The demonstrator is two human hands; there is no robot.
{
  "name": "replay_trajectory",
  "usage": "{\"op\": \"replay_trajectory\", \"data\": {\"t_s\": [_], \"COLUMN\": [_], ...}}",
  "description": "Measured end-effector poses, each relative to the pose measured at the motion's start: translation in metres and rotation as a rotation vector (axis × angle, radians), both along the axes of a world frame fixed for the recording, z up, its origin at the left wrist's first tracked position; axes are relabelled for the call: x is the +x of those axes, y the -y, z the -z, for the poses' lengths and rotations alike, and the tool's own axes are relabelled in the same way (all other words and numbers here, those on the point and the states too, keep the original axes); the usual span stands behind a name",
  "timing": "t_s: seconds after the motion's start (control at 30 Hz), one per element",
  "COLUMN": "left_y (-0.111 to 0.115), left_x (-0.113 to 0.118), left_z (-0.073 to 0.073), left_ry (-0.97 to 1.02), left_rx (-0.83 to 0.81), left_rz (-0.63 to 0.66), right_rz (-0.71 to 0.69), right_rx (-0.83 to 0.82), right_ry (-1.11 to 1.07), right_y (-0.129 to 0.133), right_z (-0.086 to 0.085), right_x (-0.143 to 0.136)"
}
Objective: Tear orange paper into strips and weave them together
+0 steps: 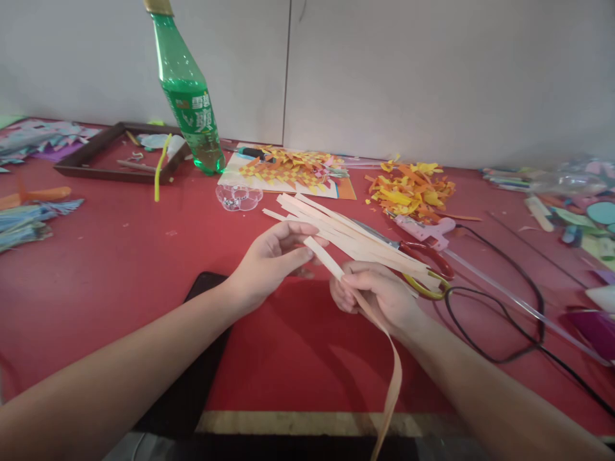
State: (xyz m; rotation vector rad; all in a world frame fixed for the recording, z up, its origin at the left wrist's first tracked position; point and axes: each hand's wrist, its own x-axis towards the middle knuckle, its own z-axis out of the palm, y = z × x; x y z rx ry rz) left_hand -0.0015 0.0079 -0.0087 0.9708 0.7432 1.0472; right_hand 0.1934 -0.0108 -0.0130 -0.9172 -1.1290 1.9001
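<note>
Currently, the two hands are apart, with the near end of a narrow, cream-coloured flat strip (327,259) between them, above the table. The right hand (382,294) clamps the strip between thumb and fingers a little below its end, presumably to keep that short section straight; the remainder hangs in a loose curve past the table edge. The left hand (276,253) is curled at the strip's tip, thumb toward its edge; whether the thumb presses on it or merely sits beside it cannot be told from this angle.

Just beyond the hands, a fanned pile of similar cream strips (331,232) lies within easy reach, partly covering scissors with one red and one yellow handle loop (426,253). The loops face right, which suits a right-hand pickup. Farther out, a pale pink glue gun (425,232) rests on the glossy red tabletop (144,256), its black cord (531,282) looped to the right, beside the working space. Behind it sits a heap of yellow and orange paper scraps (410,189). A green plastic bottle (188,115) stands at the back left, well apart from the hands.
</note>
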Motion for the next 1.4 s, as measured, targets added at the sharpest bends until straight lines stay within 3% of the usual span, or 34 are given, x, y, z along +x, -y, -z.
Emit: {"op": "replay_trajectory", "data": {"t_s": [0.2, 0.4, 0.5, 0.67, 0.97, 1.13, 1.4], "left_y": [0.001, 0.001, 0.001, -0.001, 0.001, 0.004, 0.005], "left_x": [-0.001, -0.001, 0.000, 0.002, 0.002, 0.003, 0.005], "left_z": [0.001, 0.000, -0.002, -0.005, -0.002, -0.002, -0.005], "left_ry": [-0.035, -0.001, 0.014, 0.064, -0.087, -0.185, -0.244], "left_rx": [0.039, 0.056, -0.017, -0.257, -0.238, -0.231, -0.206], "left_rz": [0.118, 0.184, 0.160, 0.120, 0.207, 0.350, 0.335], "right_rz": [0.007, -0.019, -0.027, 0.072, 0.079, 0.091, 0.070], "right_rx": [-0.110, -0.095, -0.084, -0.103, -0.105, -0.027, 0.113], "right_ry": [0.087, -0.005, 0.011, 0.064, 0.106, 0.147, 0.200], "right_y": [0.002, 0.001, 0.000, 0.000, -0.001, -0.002, -0.003], "right_z": [-0.002, 0.000, 0.002, 0.001, 0.001, 0.001, 0.010], "right_x": [0.001, 0.001, 0.001, 0.000, -0.002, -0.003, 0.005]}}
